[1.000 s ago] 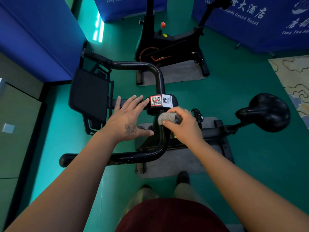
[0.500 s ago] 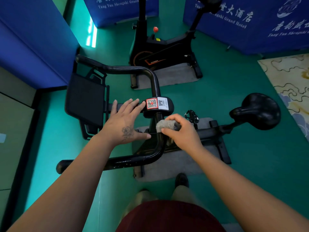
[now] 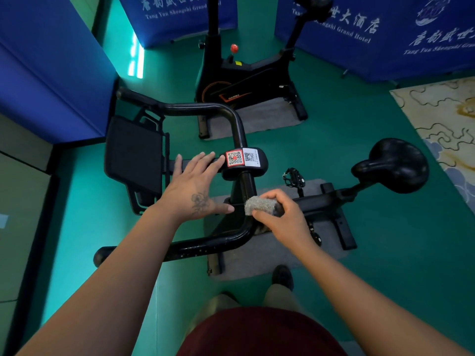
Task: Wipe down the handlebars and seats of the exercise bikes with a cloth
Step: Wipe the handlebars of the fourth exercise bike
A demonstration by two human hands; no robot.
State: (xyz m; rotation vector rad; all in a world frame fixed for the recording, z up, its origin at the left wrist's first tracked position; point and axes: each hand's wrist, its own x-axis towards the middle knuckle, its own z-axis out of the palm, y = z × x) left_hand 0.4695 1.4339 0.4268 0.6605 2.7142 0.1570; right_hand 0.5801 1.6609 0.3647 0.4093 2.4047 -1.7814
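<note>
Just left of the left hand, a flat black rectangular plastic panel (image 3: 133, 152) hangs on the front of the near black exercise bike (image 3: 331, 199). The left hand (image 3: 192, 186) lies flat, fingers straight and spread, resting on the short bar beside a black hub bearing a red and a white QR sticker (image 3: 243, 158); it grips nothing. The looped black tubular handlebar (image 3: 205, 246) runs from beyond that hand, past the hub, and curves back under both wrists toward the left. Between the hands, the handlebar's upright stretch meets a rolled grey fuzzy cloth (image 3: 259, 205), which the right hand (image 3: 285, 217) grips with curled fingers and thumb, pressing its end against the bar. Right of that hand, well apart, sits the black padded saddle (image 3: 393, 164). Beyond both hands stands a second black exercise bike (image 3: 244, 83) before blue printed banners (image 3: 359, 34).
</note>
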